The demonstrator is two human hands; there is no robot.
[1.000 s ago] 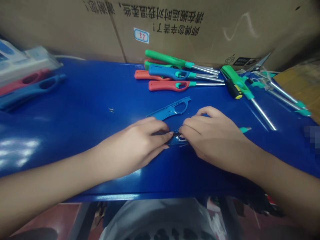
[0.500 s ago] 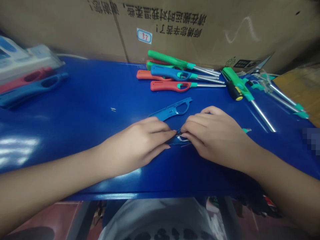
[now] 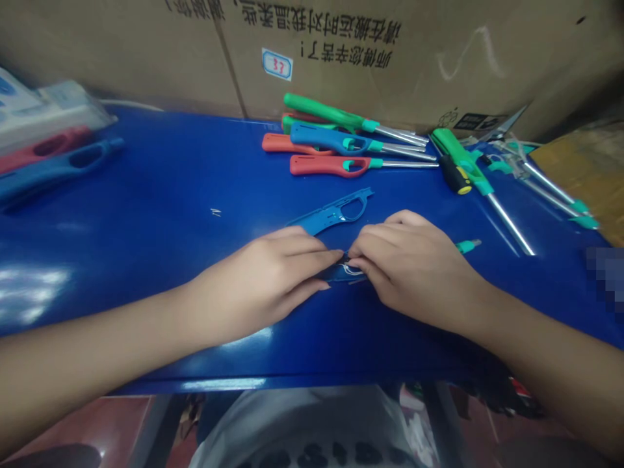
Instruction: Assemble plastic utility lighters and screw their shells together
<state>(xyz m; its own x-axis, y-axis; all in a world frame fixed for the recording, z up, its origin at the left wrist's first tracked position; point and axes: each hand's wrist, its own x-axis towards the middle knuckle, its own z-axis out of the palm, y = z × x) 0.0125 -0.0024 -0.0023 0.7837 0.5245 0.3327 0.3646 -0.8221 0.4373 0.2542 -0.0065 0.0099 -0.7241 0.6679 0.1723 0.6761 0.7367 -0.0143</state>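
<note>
Near edge: the blue table (image 3: 146, 260) front lip runs just under both forearms, with a white bag (image 3: 302, 429) below it.

The left hand (image 3: 273, 273) lies flat on the table, fingers pressed together, and its tips pinch the blue lighter body (image 3: 341, 273). The right hand (image 3: 414, 266) is curled, with its fingertips pinching the same part from the other side. The two sets of tips almost touch at mid-table. The part lies flat and is mostly covered. Its teal tip (image 3: 467, 246) pokes out past the right hand.

There is open tabletop to the left of the left hand, broken only by small metal bits (image 3: 215, 212). A loose blue shell half (image 3: 336, 213) sits just behind the hands, so room there is tight.

Farther back are a pile of finished lighters (image 3: 341, 140), a screwdriver (image 3: 455, 179) and metal tubes (image 3: 550, 188) at the right edge. Blue and red shells (image 3: 53, 162) lie at the left edge. Cardboard boxes (image 3: 390, 58) wall off the back.

Compared with 0.5 s ago, the hands hold the same pose and pinch. A bit more of the teal tip shows. Nothing else on the table has moved.
</note>
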